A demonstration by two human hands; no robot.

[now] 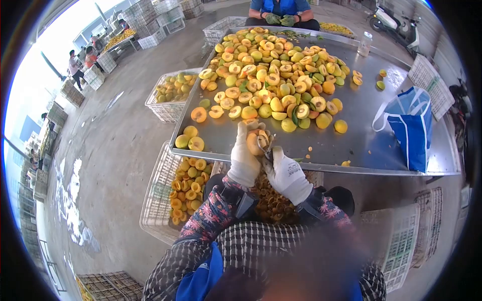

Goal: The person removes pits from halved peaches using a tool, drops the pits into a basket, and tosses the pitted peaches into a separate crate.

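Note:
My left hand (244,158), in a white glove, is wrapped round a halved yellow peach (257,140) just past the table's near edge. In my gloved right hand (288,175) is a small metal pitting tool (269,153), its curved end against the cut face of the peach. Fingers partly hide the tool's shape. Ahead lies a big heap of halved and whole peaches (276,75) on the metal table (226,138). Below my hands a container of peach pits (273,198) shows in part. A white crate of peach halves (150,210) stands to its left.
Another crate of peaches (165,108) stands left of the table. A blue-white bag (409,133) and a clear bottle (365,44) are on the table's right side. Across it sits a person in green gloves (281,20). Empty white crates (401,246) stand at lower right.

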